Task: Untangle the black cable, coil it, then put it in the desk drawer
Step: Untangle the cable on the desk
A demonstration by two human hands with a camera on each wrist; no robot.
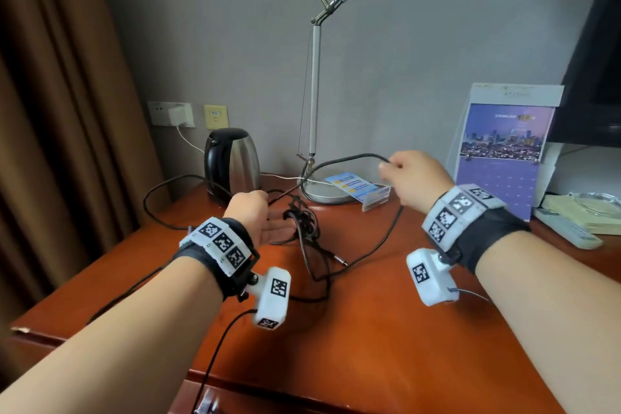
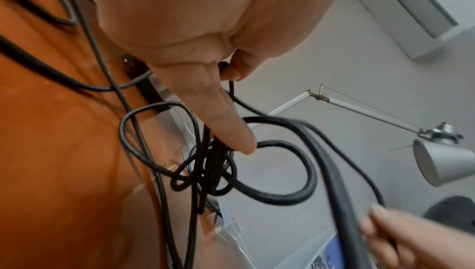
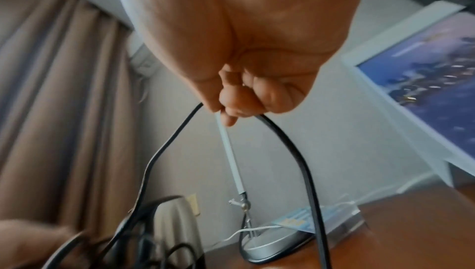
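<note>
Black cable (image 1: 304, 225) sits knotted in a loose tangle on the wooden desk (image 1: 386, 329), in front of the kettle (image 1: 232, 161) and the desk lamp (image 1: 314, 91) base. Strands trail off the knot toward the near desk edge; a metal plug tip lies on the wood just right of the tangle.

Left hand (image 1: 253, 217) low at the knot. In the left wrist view one finger is stretched out into the loops, while thumb and another finger pinch a thin strand of the cable above it.

Right hand (image 1: 411, 178) raised above the desk, well apart from the knot, fingers curled, pinching a cable loop at its top. From that pinch two runs of cable hang down: one arcs left past the lamp base to the tangle, the other drops to the desk on the right.

Behind the right hand: a standing calendar (image 1: 504, 151) with a city photo. A small card holder (image 1: 361, 190) stands beside the lamp base.
</note>
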